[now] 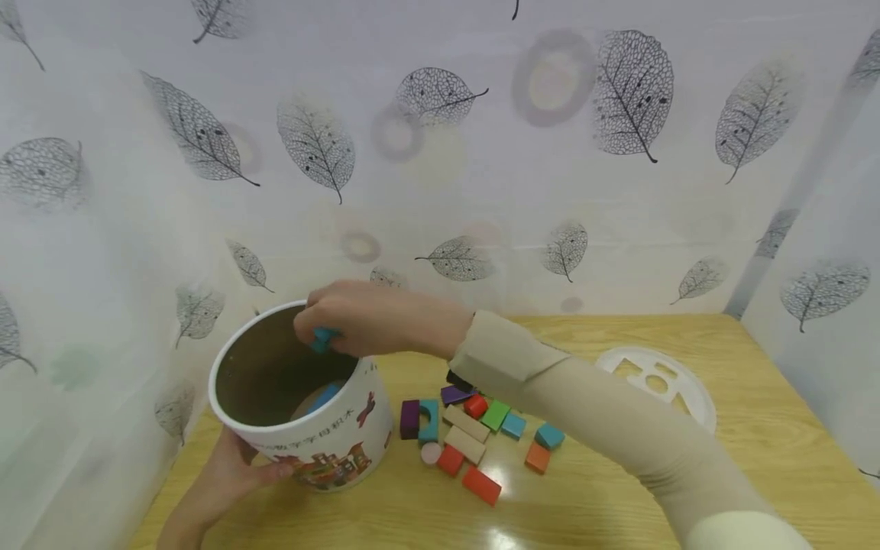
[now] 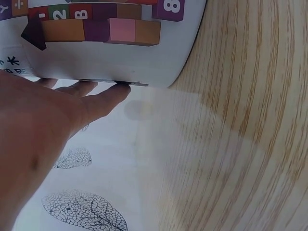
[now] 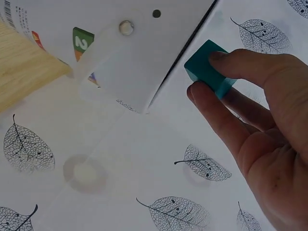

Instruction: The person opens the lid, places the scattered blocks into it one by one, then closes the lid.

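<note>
A white bucket with printed pictures of toy blocks stands at the left of the table, its mouth tilted toward me. My left hand rests against its lower left wall, the thumb along the front; in the left wrist view the fingers lie fairly straight against the wall. Over the bucket's rim, my right hand pinches a teal block between thumb and fingertips. Inside the bucket a blue block shows low down; the rest of the bottom is hidden by the wall.
Several wooden blocks lie scattered right of the bucket, among them a red block, a green block and a teal arch. A white lid with shaped holes lies further right, partly behind my right sleeve. Leaf-printed curtain surrounds the table.
</note>
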